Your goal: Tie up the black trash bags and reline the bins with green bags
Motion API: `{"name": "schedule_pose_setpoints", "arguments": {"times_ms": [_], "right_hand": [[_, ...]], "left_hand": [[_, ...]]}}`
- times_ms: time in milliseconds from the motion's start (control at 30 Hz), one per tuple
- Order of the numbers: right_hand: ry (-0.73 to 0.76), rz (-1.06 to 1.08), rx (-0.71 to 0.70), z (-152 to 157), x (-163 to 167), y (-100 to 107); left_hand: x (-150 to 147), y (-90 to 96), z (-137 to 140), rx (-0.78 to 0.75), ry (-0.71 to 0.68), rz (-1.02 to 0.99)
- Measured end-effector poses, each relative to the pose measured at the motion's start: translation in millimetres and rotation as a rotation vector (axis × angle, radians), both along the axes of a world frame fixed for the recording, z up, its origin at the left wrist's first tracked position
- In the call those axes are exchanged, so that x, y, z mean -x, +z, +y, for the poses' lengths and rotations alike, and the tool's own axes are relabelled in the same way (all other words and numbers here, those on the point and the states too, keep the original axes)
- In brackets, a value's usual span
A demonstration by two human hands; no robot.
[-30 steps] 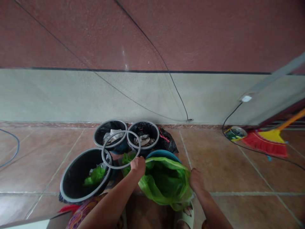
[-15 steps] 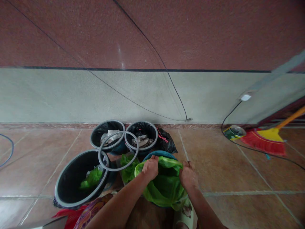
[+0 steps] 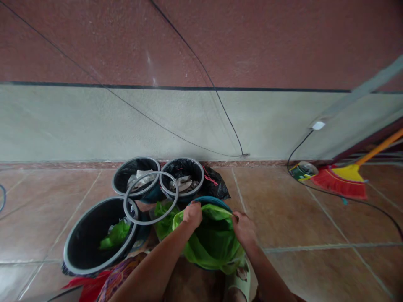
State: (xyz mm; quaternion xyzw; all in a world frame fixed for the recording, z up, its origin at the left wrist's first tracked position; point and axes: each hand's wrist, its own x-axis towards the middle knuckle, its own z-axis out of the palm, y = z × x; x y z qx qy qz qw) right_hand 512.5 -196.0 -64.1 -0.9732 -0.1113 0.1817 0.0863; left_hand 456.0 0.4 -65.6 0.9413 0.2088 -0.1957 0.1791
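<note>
A green plastic bag [image 3: 215,247] lines a blue bin [image 3: 217,201], most of which it hides; its mouth is spread wide. My left hand [image 3: 192,214] is closed on the bag's edge at the left, near the bin's far rim. At the right, my right hand [image 3: 244,228] pinches the same edge. Just left of the bag, a loose grey ring [image 3: 126,205] rests against the neighbouring bins. More green plastic [image 3: 165,220] lies beneath that ring, partly covered by it.
Two black-lined bins [image 3: 118,178] [image 3: 201,178] with paper scraps stand by the wall. A large dark bin [image 3: 71,245] holds green plastic at left. A black bag [image 3: 217,188] sits behind the blue bin. Right are a red-and-yellow broom [image 3: 340,182], a can [image 3: 304,171] and a cable [image 3: 378,209].
The whole view has shifted slightly, so things appear farther left. Both hands keep hold of the green bag, whose mouth looks a little wider and its edge tauter.
</note>
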Motion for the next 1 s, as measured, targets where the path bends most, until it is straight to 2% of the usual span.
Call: {"name": "schedule_pose_setpoints", "arguments": {"times_ms": [100,233,367,500,700,767,867,1000], "right_hand": [[-0.051,0.018,0.029,-0.3,-1.2,6.0],[-0.196,0.042,-0.068,-1.4,-1.3,10.3],[-0.301,0.008,-0.140,-0.6,-1.7,11.0],[-0.339,-0.051,-0.105,8.7,-5.7,7.2],[-0.314,-0.046,-0.056,28.8,-19.6,-18.9],[-0.324,-0.029,-0.112,28.2,-25.0,-29.7],[-0.385,0.049,-0.282,21.0,-35.3,-45.5],[-0.486,0.136,-0.407,11.6,-48.9,-67.2]], "left_hand": [[-5.1,8.8,5.4,-0.027,0.130,-0.100],[-6.3,13.2,17.0,-0.031,0.287,-0.129],[-1.9,9.4,21.8,-0.045,0.264,-0.186],[-0.4,6.9,20.9,-0.097,0.196,-0.177],[-12.8,-1.8,24.5,-0.140,0.142,-0.197],[-18.9,-7.7,24.5,-0.151,0.140,-0.203],[-26.3,-16.7,22.2,-0.170,0.158,-0.221],[-33.8,-23.9,17.6,-0.143,0.251,-0.208]]}}
